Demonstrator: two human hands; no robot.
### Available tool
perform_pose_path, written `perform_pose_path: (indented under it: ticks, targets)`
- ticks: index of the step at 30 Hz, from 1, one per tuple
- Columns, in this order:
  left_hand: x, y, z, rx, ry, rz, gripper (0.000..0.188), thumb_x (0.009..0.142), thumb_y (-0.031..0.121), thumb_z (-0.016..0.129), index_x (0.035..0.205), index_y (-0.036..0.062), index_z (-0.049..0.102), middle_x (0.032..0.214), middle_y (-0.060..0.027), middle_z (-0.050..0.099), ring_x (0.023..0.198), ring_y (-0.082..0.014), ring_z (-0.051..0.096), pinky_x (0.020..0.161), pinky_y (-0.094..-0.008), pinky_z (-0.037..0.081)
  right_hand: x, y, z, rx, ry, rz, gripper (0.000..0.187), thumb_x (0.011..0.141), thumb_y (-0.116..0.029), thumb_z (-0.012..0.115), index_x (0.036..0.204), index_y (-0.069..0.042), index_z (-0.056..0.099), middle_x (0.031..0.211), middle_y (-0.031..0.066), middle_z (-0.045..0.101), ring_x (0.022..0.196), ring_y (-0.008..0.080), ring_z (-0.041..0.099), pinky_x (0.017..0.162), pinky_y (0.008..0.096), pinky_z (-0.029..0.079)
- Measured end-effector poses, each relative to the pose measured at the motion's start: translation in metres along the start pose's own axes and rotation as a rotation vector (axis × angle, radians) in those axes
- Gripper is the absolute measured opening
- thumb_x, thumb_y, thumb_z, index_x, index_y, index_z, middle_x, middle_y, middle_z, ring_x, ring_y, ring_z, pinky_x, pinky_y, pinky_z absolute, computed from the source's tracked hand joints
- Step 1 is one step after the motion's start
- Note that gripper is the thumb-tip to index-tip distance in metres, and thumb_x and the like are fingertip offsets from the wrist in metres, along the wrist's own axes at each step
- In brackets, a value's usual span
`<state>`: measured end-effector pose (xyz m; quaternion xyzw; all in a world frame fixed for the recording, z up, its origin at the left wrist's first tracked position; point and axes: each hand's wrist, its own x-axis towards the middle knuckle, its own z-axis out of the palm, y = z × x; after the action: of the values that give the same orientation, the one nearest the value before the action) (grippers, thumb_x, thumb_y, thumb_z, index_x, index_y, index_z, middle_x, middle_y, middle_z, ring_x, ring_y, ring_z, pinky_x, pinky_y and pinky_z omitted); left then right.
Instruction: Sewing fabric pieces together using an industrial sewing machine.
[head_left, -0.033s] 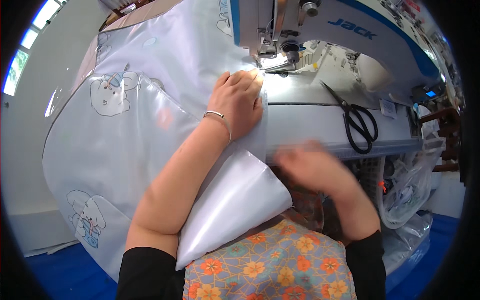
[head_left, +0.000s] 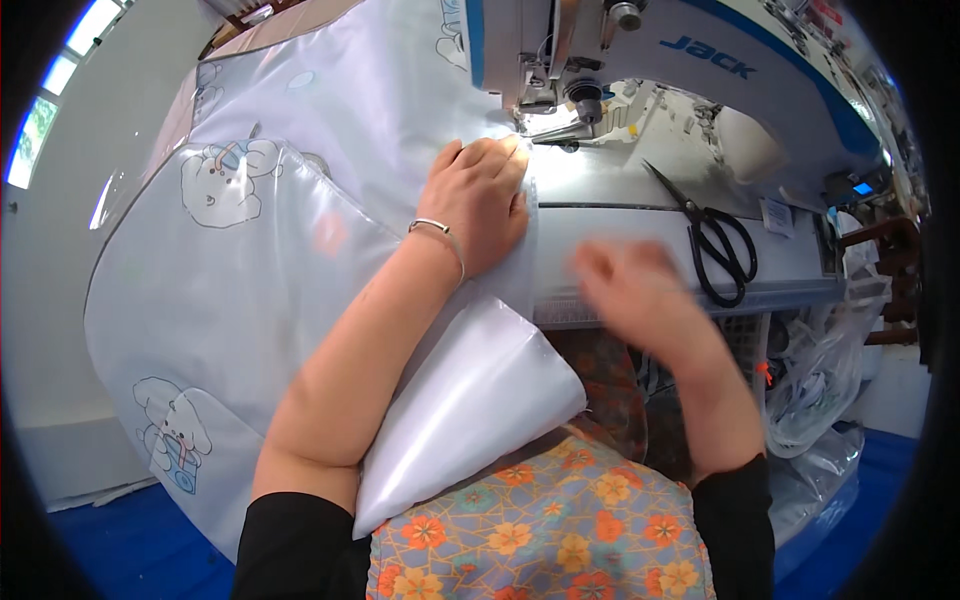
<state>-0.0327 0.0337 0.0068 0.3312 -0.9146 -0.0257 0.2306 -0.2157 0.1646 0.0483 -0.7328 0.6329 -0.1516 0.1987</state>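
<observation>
Pale, glossy fabric (head_left: 300,260) printed with cartoon animals spreads across the left side and under a white and blue sewing machine (head_left: 700,50). Flat on its right edge lies my left hand (head_left: 472,200), fingers stretched toward the presser foot (head_left: 525,128). A bracelet circles that wrist. One folded corner of the fabric hangs over my lap beside my left forearm. My right hand (head_left: 630,285), smeared by motion, hovers above the front edge of the machine table; its fingers cannot be made out. Black scissors (head_left: 718,240) rest on the table to its right.
The machine's arm overhangs the back right. Below the table edge at right stand a white plastic basket (head_left: 740,350) and clear plastic bags (head_left: 825,370). A floral apron (head_left: 540,530) covers my lap. Blue flooring (head_left: 140,545) shows at lower left.
My right hand has moved up and slightly right, from the table's front edge to above its surface. My left hand and the fabric stay almost where they were.
</observation>
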Motion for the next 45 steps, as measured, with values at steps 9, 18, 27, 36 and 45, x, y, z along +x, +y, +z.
perform_pose_path:
  ticks: [9, 18, 27, 36, 45]
  targets:
    - [0.003, 0.002, 0.0, 0.029, -0.026, -0.034, 0.046, 0.087, 0.019, 0.056, 0.13, 0.0045, 0.061, 0.136, -0.0103, 0.059, 0.133, -0.023, 0.05, 0.116, -0.0509, 0.031, 0.093, 0.038, 0.034, -0.29, 0.355, -0.122, 0.028, 0.095, -0.017, 0.058, 0.121, -0.017, 0.067, 0.092, 0.0108, 0.068, 0.079, 0.0323, 0.068, 0.068, 0.045, 0.055]
    - [0.001, 0.002, 0.0, -0.02, -0.044, -0.053, 0.045, 0.086, 0.017, 0.056, 0.127, 0.002, 0.061, 0.136, -0.0123, 0.059, 0.134, -0.0229, 0.049, 0.116, -0.0524, 0.031, 0.097, 0.025, 0.02, -0.226, 0.319, -0.124, 0.027, 0.093, -0.016, 0.058, 0.117, -0.015, 0.071, 0.09, 0.0158, 0.07, 0.08, 0.0344, 0.069, 0.069, 0.0451, 0.055]
    - [0.008, -0.001, 0.003, 0.007, -0.035, -0.071, 0.04, 0.085, 0.017, 0.057, 0.122, 0.0045, 0.064, 0.139, -0.0128, 0.057, 0.136, -0.0233, 0.048, 0.116, -0.0528, 0.031, 0.095, 0.03, 0.011, -0.117, 0.36, -0.204, 0.027, 0.093, -0.013, 0.06, 0.117, -0.009, 0.071, 0.084, 0.0183, 0.07, 0.073, 0.0294, 0.07, 0.067, 0.0407, 0.054]
    - [0.009, 0.001, 0.005, 0.024, -0.01, -0.072, 0.037, 0.084, 0.016, 0.058, 0.119, 0.0066, 0.064, 0.139, -0.016, 0.057, 0.136, -0.027, 0.048, 0.115, -0.0558, 0.031, 0.097, 0.053, -0.026, 0.152, 0.652, -0.121, 0.012, 0.089, -0.01, 0.07, 0.098, -0.001, 0.071, 0.071, 0.0075, 0.066, 0.063, 0.0117, 0.059, 0.06, 0.0279, 0.047]
    - [0.0, 0.004, -0.017, -0.125, 0.011, -0.08, 0.038, 0.083, 0.015, 0.06, 0.12, 0.006, 0.064, 0.14, -0.0164, 0.056, 0.138, -0.0317, 0.046, 0.117, -0.0572, 0.028, 0.036, 0.01, 0.019, 0.159, 0.333, -0.212, 0.027, 0.083, -0.007, 0.073, 0.11, -0.005, 0.07, 0.115, 0.0145, 0.068, 0.099, 0.0283, 0.067, 0.085, 0.0379, 0.055]
